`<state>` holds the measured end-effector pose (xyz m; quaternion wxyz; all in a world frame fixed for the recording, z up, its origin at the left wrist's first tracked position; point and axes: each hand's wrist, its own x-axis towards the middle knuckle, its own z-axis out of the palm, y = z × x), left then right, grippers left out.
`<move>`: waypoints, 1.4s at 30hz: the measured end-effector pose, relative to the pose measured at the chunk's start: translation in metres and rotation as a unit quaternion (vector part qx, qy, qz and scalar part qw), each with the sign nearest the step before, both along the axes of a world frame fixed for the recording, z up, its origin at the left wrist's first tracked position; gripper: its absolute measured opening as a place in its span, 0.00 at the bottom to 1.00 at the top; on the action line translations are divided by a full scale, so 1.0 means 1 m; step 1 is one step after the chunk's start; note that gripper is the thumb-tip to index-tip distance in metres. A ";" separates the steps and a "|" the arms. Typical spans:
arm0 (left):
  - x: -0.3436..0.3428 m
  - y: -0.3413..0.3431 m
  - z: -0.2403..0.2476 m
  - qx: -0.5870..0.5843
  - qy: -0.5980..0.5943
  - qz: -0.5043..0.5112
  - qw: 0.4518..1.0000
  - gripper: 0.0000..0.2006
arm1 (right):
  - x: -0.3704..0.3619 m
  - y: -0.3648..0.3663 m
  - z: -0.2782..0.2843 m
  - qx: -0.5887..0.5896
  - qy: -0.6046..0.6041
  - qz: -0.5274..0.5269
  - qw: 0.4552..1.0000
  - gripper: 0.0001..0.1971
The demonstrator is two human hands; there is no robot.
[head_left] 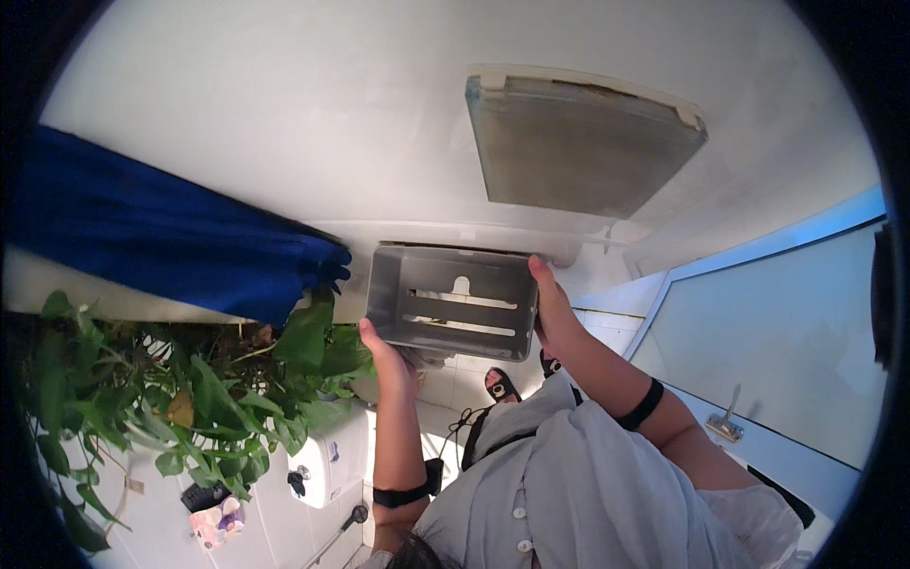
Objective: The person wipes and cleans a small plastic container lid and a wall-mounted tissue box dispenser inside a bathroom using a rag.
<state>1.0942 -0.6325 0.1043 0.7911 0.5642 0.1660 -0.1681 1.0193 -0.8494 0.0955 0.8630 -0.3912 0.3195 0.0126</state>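
A grey rectangular plastic basket (460, 311) with long slots in its bottom is held out in front of me, close to the white wall. My left hand (385, 355) is closed on its near left corner, thumb along the side. At the right end my right hand (555, 305) grips it, thumb up at the far corner. The fingers of both hands are mostly hidden under or behind the basket. Nothing lies inside it; floor and pale tiles show through the slots.
A translucent grey panel (583, 142) juts from the wall ahead. Blue cloth (171, 228) and a leafy trailing plant (209, 398) are at left, above a white sink (336, 460). On the right stands a blue-framed frosted door (768, 341) with a metal handle (727, 424).
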 end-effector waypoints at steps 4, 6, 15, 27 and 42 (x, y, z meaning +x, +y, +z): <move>0.003 0.008 -0.014 -0.008 -0.010 -0.029 0.999 0.39 | -0.003 -0.003 0.010 -0.017 0.033 0.024 0.999 0.45; -0.001 0.003 -0.001 0.016 -0.005 -0.035 0.999 0.40 | -0.005 -0.010 0.011 -0.041 0.067 0.040 0.996 0.44; -0.064 0.038 0.015 0.148 -0.213 0.055 0.964 0.23 | -0.013 -0.015 0.034 -0.041 0.041 0.078 0.995 0.40; -0.070 -0.059 0.055 0.391 -0.642 -0.300 0.587 0.17 | -0.003 -0.013 0.000 -0.011 -0.006 0.067 0.998 0.40; 0.003 0.032 0.055 0.462 -0.635 -0.294 0.545 0.12 | -0.009 0.002 0.030 -0.073 0.027 -0.004 0.997 0.38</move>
